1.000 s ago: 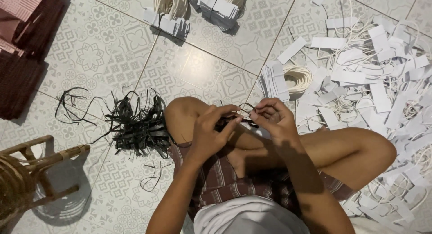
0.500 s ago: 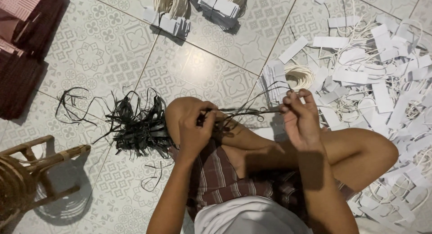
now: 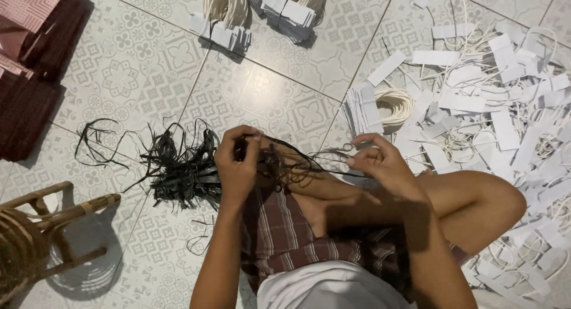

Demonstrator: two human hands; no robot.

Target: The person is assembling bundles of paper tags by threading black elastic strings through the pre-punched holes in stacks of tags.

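I saw thin black cords stretched between the two hands, just above the person's crossed legs. The left hand was curled shut around one end of the cords, fingers folded in toward the palm. The right hand pinched the other end between thumb and fingertips, the remaining fingers loosely bent. The cords ran nearly level from one hand to the other, with a few loose loops sagging over the knee.

Just left of the left hand, a tangled heap of black strips lay on the tiled floor, some strands trailing off farther left. The person sat on that floor in striped shorts and a white shirt.

To the right, near the right hand, a stack of white paper tags stood beside a coil of cream cord. Beyond them a wide scatter of loose white tags and cords covered the floor. At the top edge I saw more bundled tags with cream cord bunches. Dark reddish-brown sheets were piled at the far left, and a rattan stool stood at the lower left. I saw no container holding any of it; everything lay straight on the floor.
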